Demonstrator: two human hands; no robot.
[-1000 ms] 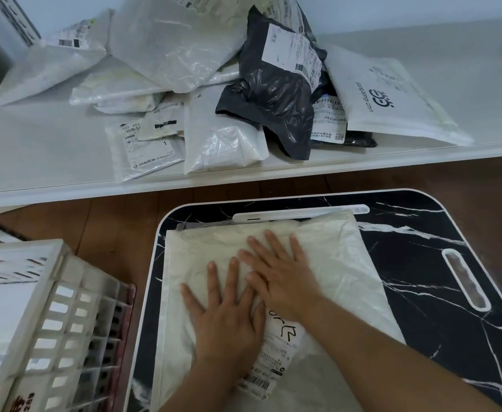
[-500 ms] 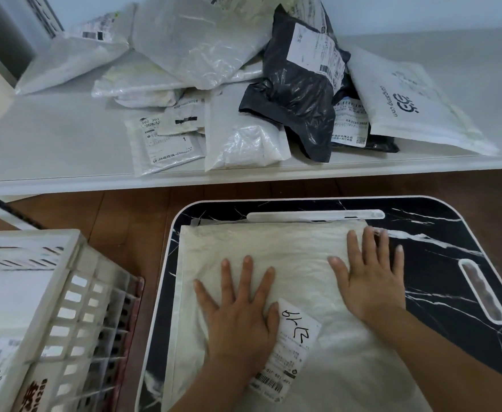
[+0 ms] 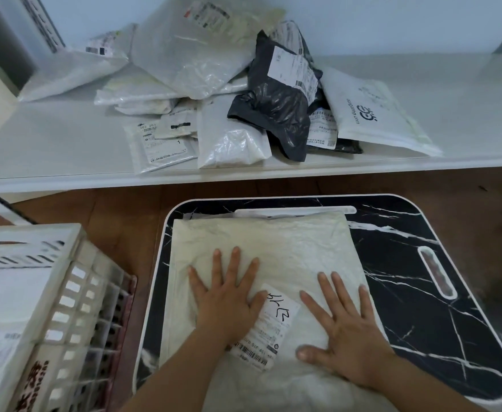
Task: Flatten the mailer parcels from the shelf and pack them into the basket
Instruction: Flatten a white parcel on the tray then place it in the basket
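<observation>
A large cream mailer parcel (image 3: 276, 251) lies flat on the black marble-patterned table (image 3: 422, 292), its shipping label (image 3: 269, 325) facing up. My left hand (image 3: 227, 298) presses on the parcel's left half with fingers spread flat. My right hand (image 3: 343, 328) presses flat on its right half, beside the label. A white slatted basket (image 3: 74, 307) stands at the lower left with white parcels inside. On the white shelf (image 3: 50, 150) behind sits a pile of mailers, among them a black one (image 3: 276, 102) and a white printed one (image 3: 371, 114).
Brown wooden floor (image 3: 110, 209) shows between shelf, table and basket. The table has a white bar (image 3: 294, 210) along its far edge and a slot handle (image 3: 437, 272) on the right. A small labelled mailer (image 3: 160, 147) lies near the shelf's front edge.
My right hand slid from beside my left hand out to the parcel's right side, then back toward me along the right half. My left hand stayed pressing on the left half.
</observation>
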